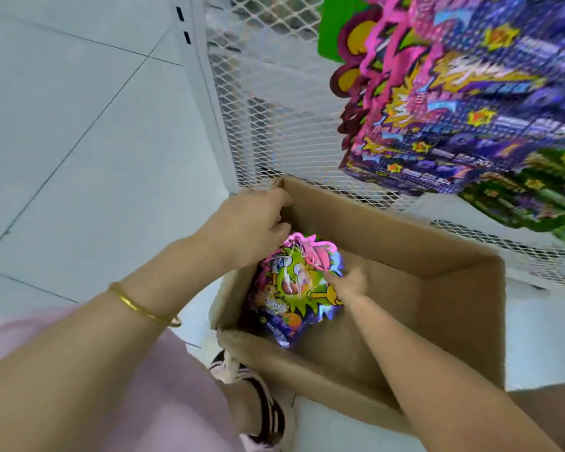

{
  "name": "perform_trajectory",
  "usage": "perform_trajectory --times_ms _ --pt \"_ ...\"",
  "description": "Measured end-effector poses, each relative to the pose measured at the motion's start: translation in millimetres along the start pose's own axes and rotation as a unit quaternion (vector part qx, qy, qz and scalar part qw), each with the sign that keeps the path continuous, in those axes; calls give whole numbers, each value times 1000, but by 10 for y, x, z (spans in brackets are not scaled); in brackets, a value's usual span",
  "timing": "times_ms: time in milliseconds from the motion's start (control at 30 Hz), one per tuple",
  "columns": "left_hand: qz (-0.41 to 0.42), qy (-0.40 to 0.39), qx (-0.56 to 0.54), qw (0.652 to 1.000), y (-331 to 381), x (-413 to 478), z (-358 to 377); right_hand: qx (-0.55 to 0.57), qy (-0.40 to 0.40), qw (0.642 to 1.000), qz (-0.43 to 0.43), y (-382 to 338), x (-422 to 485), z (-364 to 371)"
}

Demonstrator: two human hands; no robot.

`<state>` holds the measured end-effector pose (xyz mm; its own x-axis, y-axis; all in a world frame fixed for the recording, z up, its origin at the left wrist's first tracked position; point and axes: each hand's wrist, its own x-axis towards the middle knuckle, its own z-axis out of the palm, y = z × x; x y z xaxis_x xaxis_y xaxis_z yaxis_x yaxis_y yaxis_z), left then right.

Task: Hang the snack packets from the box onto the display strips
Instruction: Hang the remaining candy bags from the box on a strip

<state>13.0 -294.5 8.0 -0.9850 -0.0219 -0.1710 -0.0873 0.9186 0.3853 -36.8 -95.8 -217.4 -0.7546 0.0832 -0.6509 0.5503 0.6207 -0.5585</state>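
While the person is looking down into the open cardboard box [388, 223], which is sitting on the pale tiled floor [62, 141] at about 5 o'clock of the view, both arms are reaching toward it. One snack packet [294, 288], purple with green and pink print, is lying inside the box, at the 9 o'clock side, and it is leaning tilted against the left wall.

The right hand [349, 282] is being deep inside the box, at 3 o'clock of the packet. Its grip is clamping on the packet's right edge, with one finger lying over the printed front.

The left hand [252, 223] is staying above the left wall of the box, near the far corner, at 11 o'clock of the packet. Its fingers are curling toward the rim, but the blur is hiding the grip, so I cannot tell if it is holding the cardboard or only touching it. A thin gold bangle [144, 309] is circling the left wrist.

At 1 to 2 o'clock many hanging packets [470, 93] of the same kind are overlapping in front of a white mesh panel [268, 109], which is standing just behind the box. At 6 o'clock a white and black shoe [268, 406] is touching the near wall of the box.
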Motion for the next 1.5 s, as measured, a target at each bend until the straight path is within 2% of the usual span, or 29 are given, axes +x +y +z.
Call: perform_trajectory --times_ms 133,200,400,500,633,733,800,1000,1067,1167,1233,1300,1400,1500 --pt "-1 -12 -19 1000 -2 3 2 81 -112 986 -88 -215 -401 -288" --pt "9 1 -23 1000 -3 13 -4 92 -129 975 -152 -368 -558 -550" --pt "54 86 -11 995 200 -7 -115 37 -172 946 -274 -949 -1163 -1466" --pt "66 112 -62 990 455 -127 -189 -10 -171 931 -321 -1136 -1528 -1759" --pt "61 124 -151 979 750 -310 -410 -78 -124 915 -377 -1264 -1992 -2100" --pt "88 120 -197 969 973 -443 -724 -76 -76 890 -443 -1437 -2355 -2389" --pt "109 128 -201 965 1154 -529 -1013 -96 -19 867 -488 -1581 -2587 -2577" --pt "167 183 -146 958 1642 -596 -1981 -49 105 818 -563 -2123 -3082 -3034" --pt "186 252 -139 939 1827 -541 -2382 -31 152 796 -585 -2363 -3285 -3264" --pt "228 397 -137 879 2128 -358 -3117 -30 221 752 -621 -2804 -3604 -3638" --pt "254 451 -138 844 2336 -134 -3629 -64 285 720 -630 -3138 -3754 -3894" --pt "257 480 -132 828 2524 132 -4071 -105 336 697 -625 -3457 -3863 -4092" --pt "241 491 -135 826 2736 497 -4541 -136 390 659 -628 -3875 -3938 -4325" --pt "244 462 -220 823 2906 743 -4814 -127 423 632 -637 -4183 -3995 -4495"
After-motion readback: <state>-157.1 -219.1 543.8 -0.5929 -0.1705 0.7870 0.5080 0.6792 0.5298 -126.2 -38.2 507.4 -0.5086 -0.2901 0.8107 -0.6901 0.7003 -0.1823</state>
